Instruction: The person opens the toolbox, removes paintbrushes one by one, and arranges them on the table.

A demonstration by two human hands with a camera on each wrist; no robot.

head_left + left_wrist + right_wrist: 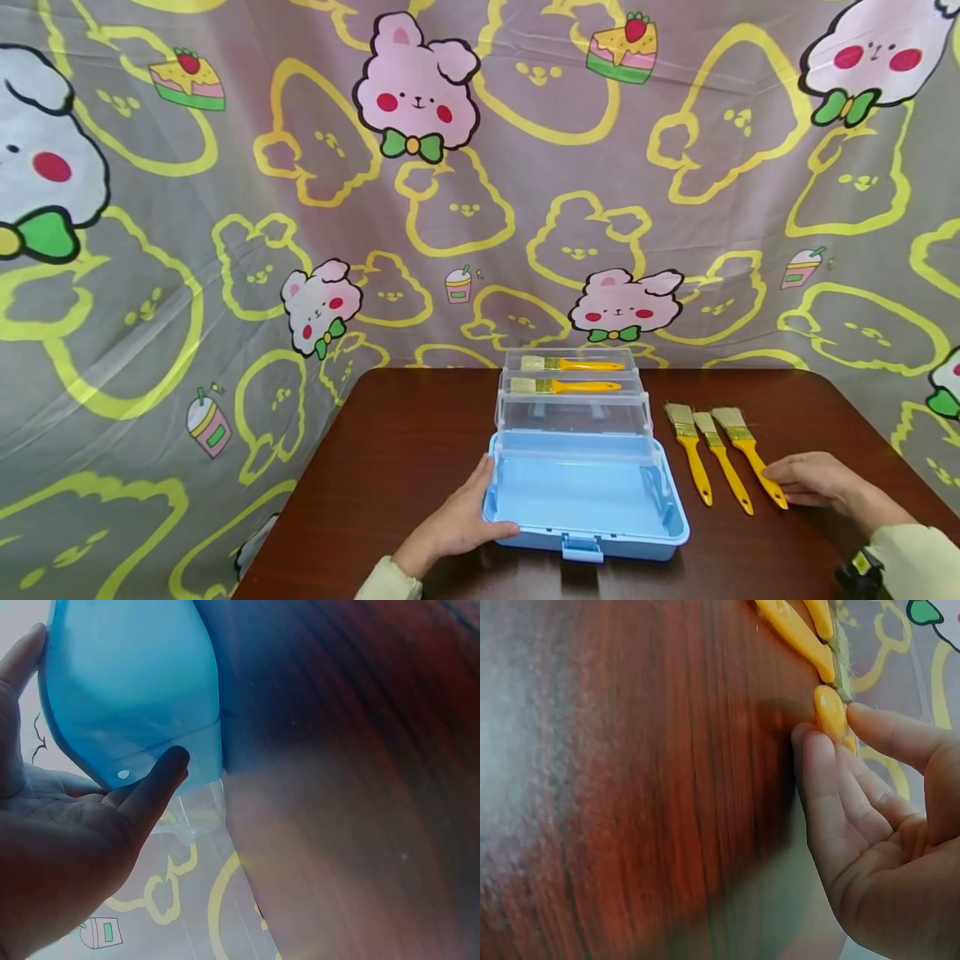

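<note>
On the table stands a light blue plastic storage box, its raised clear trays behind it. My left hand rests against the box's front left corner, with fingers along the side and thumb over the front rim. In the left wrist view, that thumb lies straight against the blue wall. To the right of the box, three yellow-handled paintbrushes lie side by side, bristles pointing away. My right hand pinches the handle of the rightmost paintbrush near its end, between thumb and fingers.
Two more paintbrushes lie in the clear trays. The left paintbrush and the middle paintbrush are between the box and my right hand. A patterned cloth hangs behind the dark brown table. A blue latch sticks out in front.
</note>
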